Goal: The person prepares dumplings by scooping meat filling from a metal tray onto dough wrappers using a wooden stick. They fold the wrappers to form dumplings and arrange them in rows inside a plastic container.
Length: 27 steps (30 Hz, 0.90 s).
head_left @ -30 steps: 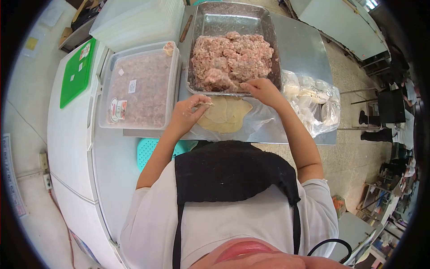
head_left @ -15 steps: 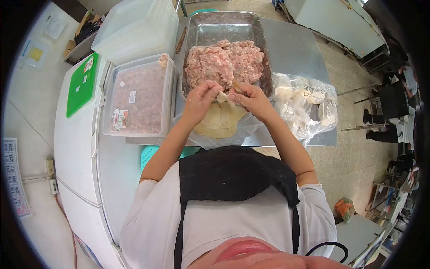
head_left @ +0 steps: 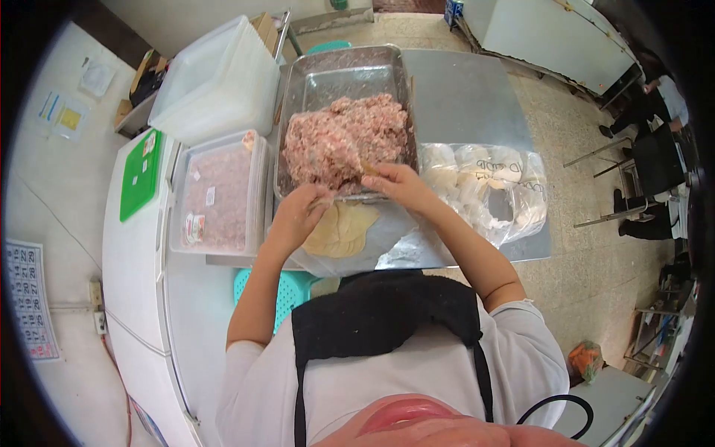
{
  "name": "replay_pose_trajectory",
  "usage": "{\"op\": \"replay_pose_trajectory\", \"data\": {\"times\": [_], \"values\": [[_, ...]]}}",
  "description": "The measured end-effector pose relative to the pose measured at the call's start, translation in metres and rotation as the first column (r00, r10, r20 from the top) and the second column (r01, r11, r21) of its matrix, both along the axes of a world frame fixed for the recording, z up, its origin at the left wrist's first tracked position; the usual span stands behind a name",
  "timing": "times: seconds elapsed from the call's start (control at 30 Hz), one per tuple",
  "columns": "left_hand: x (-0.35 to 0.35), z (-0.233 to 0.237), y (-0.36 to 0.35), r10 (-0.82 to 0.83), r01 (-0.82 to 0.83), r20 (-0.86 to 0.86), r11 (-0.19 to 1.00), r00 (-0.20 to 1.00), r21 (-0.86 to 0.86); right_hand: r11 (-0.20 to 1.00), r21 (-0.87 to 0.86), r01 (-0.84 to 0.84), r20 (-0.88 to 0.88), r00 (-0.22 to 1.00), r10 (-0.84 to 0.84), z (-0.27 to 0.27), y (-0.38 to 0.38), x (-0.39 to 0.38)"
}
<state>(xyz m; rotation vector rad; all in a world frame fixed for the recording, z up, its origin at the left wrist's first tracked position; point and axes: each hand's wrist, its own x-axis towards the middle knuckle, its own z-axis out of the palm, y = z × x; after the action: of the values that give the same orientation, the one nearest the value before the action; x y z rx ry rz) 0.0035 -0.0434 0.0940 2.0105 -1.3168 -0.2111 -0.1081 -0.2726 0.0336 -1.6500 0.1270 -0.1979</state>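
Note:
My left hand [head_left: 302,212] is at the near left corner of the metal tray, above the stack of round, pale dough wrappers [head_left: 341,229]. Its fingers are pinched together; what they hold, if anything, is hidden. My right hand [head_left: 398,185] is closed around a small flat wooden stick [head_left: 368,168], whose tip reaches over the tray's near edge at the meat. A mound of pink minced meat [head_left: 346,138] fills the near part of the deep metal tray [head_left: 339,63]. The wrappers lie on clear plastic on the table.
Left of the tray stand a lidded plastic box [head_left: 216,197] and stacked clear containers [head_left: 216,82]. Plastic bags of pale rounds [head_left: 484,182] lie at the right on the metal table [head_left: 477,89]. A green board [head_left: 140,176] rests on the white freezer. Another person [head_left: 655,112] is at far right.
My hands have moved apart; earlier they met over a pale wrapper above the stack. My left hand is now lower and further left. The view has shifted, so the table appears lower.

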Motion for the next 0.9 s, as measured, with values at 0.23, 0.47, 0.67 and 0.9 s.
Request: {"op": "replay_pose_trajectory", "data": {"times": [0.23, 0.47, 0.67, 0.9], "values": [[-0.026, 0.001, -0.019, 0.175, -0.21, -0.336, 0.975, 0.925, -0.073, 0.964, 0.15, -0.221, -0.003, 0.975, 0.224, 0.029, 0.021, -0.002], [-0.007, 0.018, -0.001, 0.102, -0.069, -0.431, 0.993, 0.896, 0.091, 0.972, 0.042, -0.23, -0.056, 0.971, 0.232, 0.049, 0.029, -0.005], [0.013, 0.016, 0.011, -0.08, 0.045, -0.301, 0.991, 0.95, -0.122, 0.994, 0.033, -0.108, -0.015, 0.994, 0.109, 0.05, 0.04, -0.006], [0.034, 0.032, 0.003, -0.087, -0.034, -0.386, 0.954, 0.918, -0.297, 0.995, 0.033, 0.098, -0.03, 0.995, -0.097, 0.056, 0.049, -0.003]]}}
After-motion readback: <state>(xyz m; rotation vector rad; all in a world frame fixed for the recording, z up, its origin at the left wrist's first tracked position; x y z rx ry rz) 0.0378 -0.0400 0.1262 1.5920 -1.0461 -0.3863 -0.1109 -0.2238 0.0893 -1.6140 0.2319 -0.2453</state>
